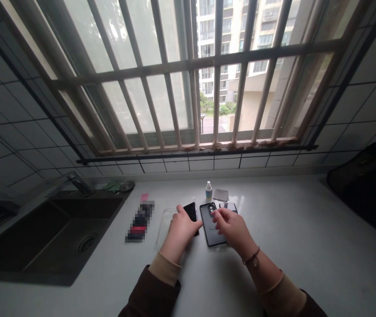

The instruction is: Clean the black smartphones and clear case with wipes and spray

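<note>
My left hand [183,226] lies over a dark phone [191,212] on the counter, thumb at its right edge and fingers round its left side. Part of that phone is hidden beneath the hand. My right hand [230,223] hovers over a second phone [212,235], dark-backed with a round camera area and a black rim. Its thumb and fingertips are pinched together; whatever is between them is too small to make out. Left of my left hand sits a clear phone case [165,222]. Behind my right hand another flat, dark-edged item [229,205] is partly covered.
A small white-capped bottle [209,191] stands behind the phones beside a grey cloth-like square [221,194]. To the left lie a blurred dark item with a red band [138,229] and a pink slip [144,197]. A sink [72,200] is farther left; a black bag-like shape [369,189] is at right.
</note>
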The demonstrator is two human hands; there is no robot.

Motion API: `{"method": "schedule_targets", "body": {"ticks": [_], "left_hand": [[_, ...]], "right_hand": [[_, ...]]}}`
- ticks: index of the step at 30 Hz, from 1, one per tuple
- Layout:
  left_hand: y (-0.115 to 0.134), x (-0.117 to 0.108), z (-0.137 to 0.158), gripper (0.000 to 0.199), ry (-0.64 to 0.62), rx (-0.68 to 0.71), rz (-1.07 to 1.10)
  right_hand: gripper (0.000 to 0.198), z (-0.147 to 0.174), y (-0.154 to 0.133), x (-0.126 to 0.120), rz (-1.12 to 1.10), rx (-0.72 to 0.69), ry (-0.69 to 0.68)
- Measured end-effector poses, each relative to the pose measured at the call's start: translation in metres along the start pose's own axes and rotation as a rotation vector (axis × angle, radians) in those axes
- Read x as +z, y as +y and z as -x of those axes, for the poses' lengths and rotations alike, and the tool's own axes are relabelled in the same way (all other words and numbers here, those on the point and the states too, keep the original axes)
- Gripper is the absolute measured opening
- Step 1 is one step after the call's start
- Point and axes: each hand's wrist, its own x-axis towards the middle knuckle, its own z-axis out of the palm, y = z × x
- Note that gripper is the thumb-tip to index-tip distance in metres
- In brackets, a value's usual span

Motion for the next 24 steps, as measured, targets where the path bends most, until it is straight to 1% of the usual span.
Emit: {"method": "schedule_targets", "body": {"ticks": [2, 4, 5, 7, 9, 10, 11, 13, 14, 15, 16, 17, 18, 19, 20, 21, 22, 24], "left_hand": [[-0.006, -0.004, -0.005, 0.091, -0.069, -0.023, 0.128], [-0.010, -0.004, -0.005, 0.095, -0.114, -0.027, 0.242], [-0.010, -0.002, -0.003, 0.096, -0.125, -0.021, 0.297], [-0.007, 0.004, 0.005, 0.097, -0.132, 0.012, 0.396], [0.001, 0.010, 0.018, 0.101, -0.122, 0.068, 0.451], [0.005, 0.012, 0.023, 0.100, -0.085, 0.091, 0.455], [0.009, 0.012, 0.028, 0.099, -0.053, 0.126, 0.465], [0.012, 0.008, 0.033, 0.098, -0.047, 0.210, 0.480], [0.011, 0.003, 0.032, 0.093, -0.064, 0.253, 0.474], [0.007, -0.003, 0.029, 0.084, -0.083, 0.284, 0.449], [0.002, -0.010, 0.025, 0.062, -0.054, 0.314, 0.380], [-0.006, -0.017, 0.020, 0.045, 0.022, 0.335, 0.264], [-0.015, -0.024, 0.014, 0.037, 0.135, 0.323, 0.120], [-0.025, -0.031, 0.007, 0.036, 0.244, 0.255, -0.032], [-0.036, -0.037, 0.001, 0.036, 0.326, 0.161, -0.164], [-0.046, -0.041, -0.005, 0.037, 0.376, 0.068, -0.251], [-0.057, -0.043, -0.011, 0.038, 0.389, -0.014, -0.292], [-0.075, -0.044, -0.020, 0.039, 0.323, -0.121, -0.279]], "right_hand": [[0.042, 0.003, 0.001, 0.014, -0.280, 0.156, -0.123], [0.051, 0.007, 0.000, 0.025, -0.504, 0.283, -0.170], [0.056, 0.009, -0.002, 0.029, -0.587, 0.325, -0.190], [0.058, 0.015, -0.009, 0.032, -0.706, 0.364, -0.256], [0.055, 0.020, -0.018, 0.029, -0.795, 0.353, -0.335], [0.054, 0.022, -0.023, 0.027, -0.828, 0.353, -0.355], [0.053, 0.024, -0.026, 0.025, -0.849, 0.356, -0.357], [0.053, 0.024, -0.029, 0.021, -0.890, 0.373, -0.315], [0.052, 0.023, -0.029, 0.020, -0.907, 0.382, -0.282], [0.051, 0.022, -0.028, 0.019, -0.924, 0.388, -0.250], [0.051, 0.020, -0.027, 0.019, -0.936, 0.394, -0.220], [0.051, 0.019, -0.026, 0.018, -0.939, 0.399, -0.197], [0.052, 0.018, -0.025, 0.018, -0.934, 0.403, -0.184], [0.052, 0.018, -0.024, 0.019, -0.924, 0.399, -0.181], [0.053, 0.018, -0.023, 0.019, -0.912, 0.391, -0.186], [0.053, 0.018, -0.023, 0.019, -0.897, 0.382, -0.194], [0.052, 0.018, -0.023, 0.020, -0.880, 0.371, -0.205], [0.052, 0.019, -0.024, 0.021, -0.846, 0.349, -0.225]]}}
